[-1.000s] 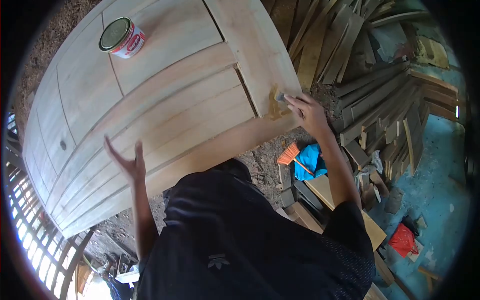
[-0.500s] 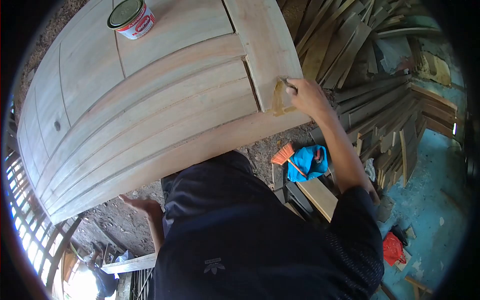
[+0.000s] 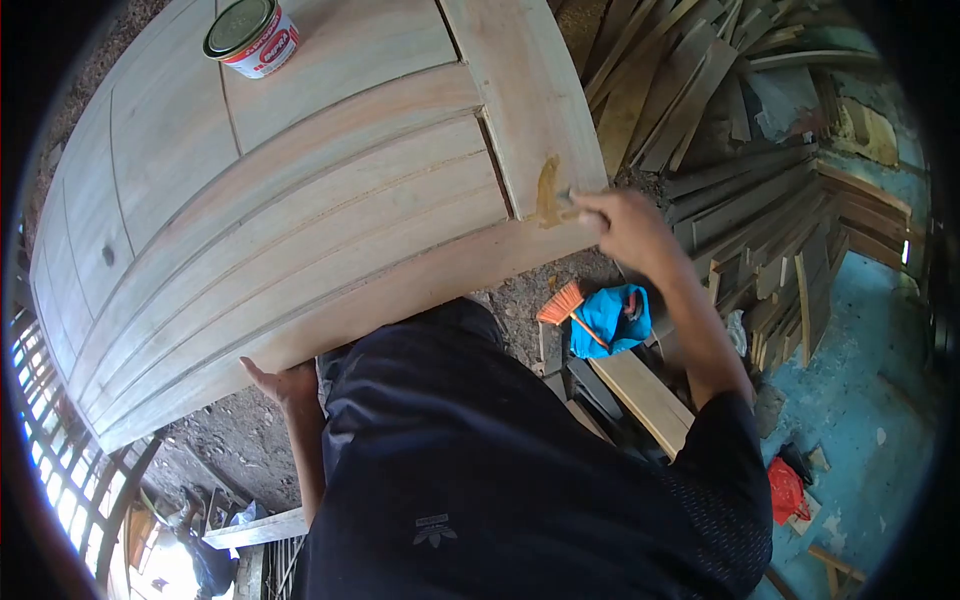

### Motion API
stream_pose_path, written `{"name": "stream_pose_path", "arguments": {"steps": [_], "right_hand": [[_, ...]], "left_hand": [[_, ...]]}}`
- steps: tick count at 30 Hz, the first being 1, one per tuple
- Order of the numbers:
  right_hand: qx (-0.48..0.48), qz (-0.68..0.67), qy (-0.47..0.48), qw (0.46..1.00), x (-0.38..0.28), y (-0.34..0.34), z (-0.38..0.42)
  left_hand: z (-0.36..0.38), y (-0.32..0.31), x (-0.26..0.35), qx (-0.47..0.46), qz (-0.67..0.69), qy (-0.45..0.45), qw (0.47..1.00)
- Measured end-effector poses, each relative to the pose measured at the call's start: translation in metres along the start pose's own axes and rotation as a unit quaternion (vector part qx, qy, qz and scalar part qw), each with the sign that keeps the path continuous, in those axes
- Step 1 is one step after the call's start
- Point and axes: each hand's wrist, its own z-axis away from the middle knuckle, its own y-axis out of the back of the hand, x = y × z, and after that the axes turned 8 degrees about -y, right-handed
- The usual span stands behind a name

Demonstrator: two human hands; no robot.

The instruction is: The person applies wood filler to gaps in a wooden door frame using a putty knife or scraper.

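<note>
A wooden door (image 3: 340, 190) with panels and grooves lies across the view. My right hand (image 3: 630, 225) is closed on a small putty knife (image 3: 566, 199), slightly blurred, at the door's right corner. Beside the blade a patch of yellow-brown filler (image 3: 547, 190) is smeared over the wood. My left hand (image 3: 284, 384) is at the door's near edge, thumb stretched out against it; its other fingers are mostly hidden. On the door's far part stands a red and white can (image 3: 262, 45) with a metal lid.
An orange-bristled brush (image 3: 562, 303) lies against a blue bag (image 3: 612, 322) on the ground right of my legs. Stacked wood boards (image 3: 745, 215) fill the right side. A red plastic bag (image 3: 785, 490) is on the bluish floor. A pale plank (image 3: 640, 400) lies near my right side.
My right hand has moved down and right with the putty knife, uncovering more of the filler patch. My left hand has risen slightly to the door's near edge.
</note>
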Motion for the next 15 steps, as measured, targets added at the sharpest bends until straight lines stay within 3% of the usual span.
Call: {"name": "stream_pose_path", "arguments": {"steps": [2,5,9,11,12,14,15], "right_hand": [[0.118,0.022,0.069,0.99,0.021,0.002,-0.021],[0.139,0.061,0.121,0.981,0.032,-0.007,-0.044],[0.162,0.0,0.1,0.982,0.031,-0.009,-0.046],[-0.041,0.19,-0.074,0.978,-0.004,0.033,-0.029],[-0.04,0.188,-0.076,0.978,-0.004,0.03,-0.033],[0.106,0.01,-0.012,0.994,-0.001,0.021,-0.051],[0.107,0.01,-0.011,0.994,-0.002,0.014,-0.06]], "left_hand": [[-0.002,0.002,0.002,0.008,-0.006,-0.002,1.0],[0.003,-0.001,0.001,0.014,-0.001,-0.002,1.0],[0.01,-0.004,0.001,0.019,0.017,-0.003,1.0],[0.014,-0.009,-0.003,0.021,0.017,-0.015,1.0],[0.014,-0.011,-0.003,0.023,0.01,-0.024,0.999],[0.007,-0.004,-0.001,0.01,0.005,-0.023,1.0],[0.005,-0.003,-0.002,-0.002,0.003,-0.025,1.0]]}}
